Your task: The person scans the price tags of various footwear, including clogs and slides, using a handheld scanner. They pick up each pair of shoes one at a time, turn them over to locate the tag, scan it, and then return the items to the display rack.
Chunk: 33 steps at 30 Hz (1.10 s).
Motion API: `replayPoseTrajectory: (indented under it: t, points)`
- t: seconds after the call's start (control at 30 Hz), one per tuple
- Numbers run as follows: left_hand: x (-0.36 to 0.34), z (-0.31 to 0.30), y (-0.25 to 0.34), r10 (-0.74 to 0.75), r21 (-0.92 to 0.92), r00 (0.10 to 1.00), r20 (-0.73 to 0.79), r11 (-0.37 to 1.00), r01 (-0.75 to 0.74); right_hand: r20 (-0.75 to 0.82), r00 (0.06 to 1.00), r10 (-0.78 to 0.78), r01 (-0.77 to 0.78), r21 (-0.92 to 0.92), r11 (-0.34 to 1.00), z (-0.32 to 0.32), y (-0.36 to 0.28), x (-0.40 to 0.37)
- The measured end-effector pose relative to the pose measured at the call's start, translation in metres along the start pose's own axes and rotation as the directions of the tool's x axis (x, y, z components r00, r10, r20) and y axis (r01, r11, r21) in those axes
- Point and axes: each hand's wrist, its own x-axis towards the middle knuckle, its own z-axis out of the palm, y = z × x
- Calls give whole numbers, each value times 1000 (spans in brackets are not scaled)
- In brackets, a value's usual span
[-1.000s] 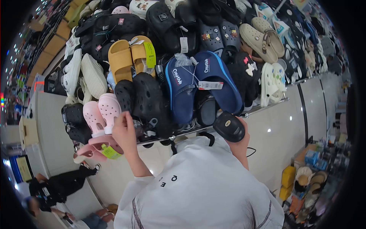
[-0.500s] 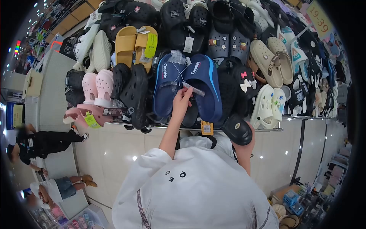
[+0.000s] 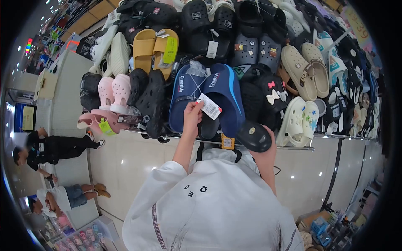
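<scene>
Price tag (image 3: 208, 106) pinched in my left hand's (image 3: 192, 116) grip, hanging from the navy Creative slippers (image 3: 224, 94) just above. My right hand's (image 3: 264, 147) grip wraps the barcode scanner (image 3: 252, 136), lower right. It looks presented; scanning seems left to do.

Single fisheye head view, angled down, close to shoe rack (image 3: 299, 147)

Left hand (image 3: 192, 113) pinches tag (image 3: 209, 107); right hand (image 3: 266, 146) grips scanner (image 3: 252, 136).

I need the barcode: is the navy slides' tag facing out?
Facing out: left hand pinches the white tag, barcode visible; right hand holds scanner.
</scene>
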Motion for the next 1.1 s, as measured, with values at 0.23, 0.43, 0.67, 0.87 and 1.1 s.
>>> replayPoseTrajectory:
  t: [0.23,0.43,0.67,0.87,1.1]
  points:
    - [-4,-10,0,-42,84,999,6,996,41,320,945,-71,199,-389,899,65,-23,37]
    - [11,-19,-21,333,400,935,-123,879,-260,342,939,-35,177,-394,902,76,-22,40]
    - [2,1,-27,618,614,775,-128,664,-428,294,950,-100,150,-153,977,47,-25,21]
    - [11,21,-36,703,349,688,-179,699,-624,211,969,-131,143,-39,989,27,-18,7]
    - [12,33,-35,386,187,853,-352,922,-340,97,990,-103,100,35,994,23,-4,4]
